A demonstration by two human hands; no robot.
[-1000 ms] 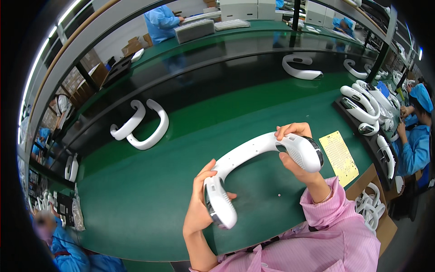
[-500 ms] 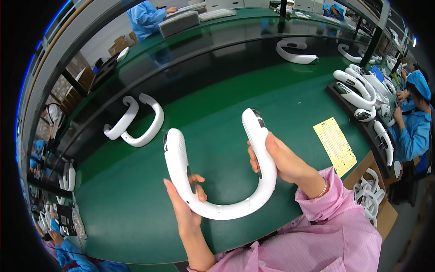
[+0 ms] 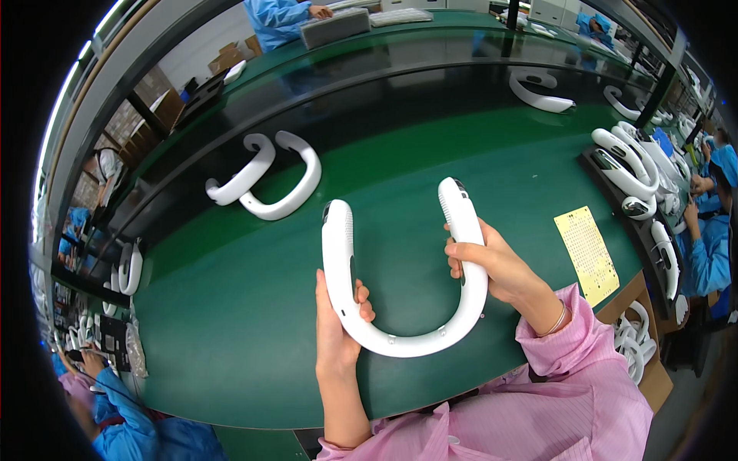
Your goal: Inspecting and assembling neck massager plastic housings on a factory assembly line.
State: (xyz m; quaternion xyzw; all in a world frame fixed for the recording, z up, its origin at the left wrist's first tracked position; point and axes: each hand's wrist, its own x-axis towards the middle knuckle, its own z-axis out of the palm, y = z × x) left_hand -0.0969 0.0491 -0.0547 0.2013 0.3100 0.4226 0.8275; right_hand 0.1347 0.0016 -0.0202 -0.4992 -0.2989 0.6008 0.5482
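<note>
Glossy white U-shaped device (image 3: pixel 411 346) was held over the green table (image 3: pixel 231 330)
Ribbed near its dark tips, it was clasped by the left hand (image 3: pixel 337 330) at eight o'clock and the right hand (image 3: pixel 496 265) at three; farther out lay a yellow sheet (image 3: pixel 586 253) at three, curved white pieces (image 3: pixel 247 175) at ten

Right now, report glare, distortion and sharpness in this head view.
Head view: long white strip light glares along the left rim; head view: long grey metal rail bows with fisheye distortion; head view: held white U-shaped plastic device looks reasonably sharp.
</note>
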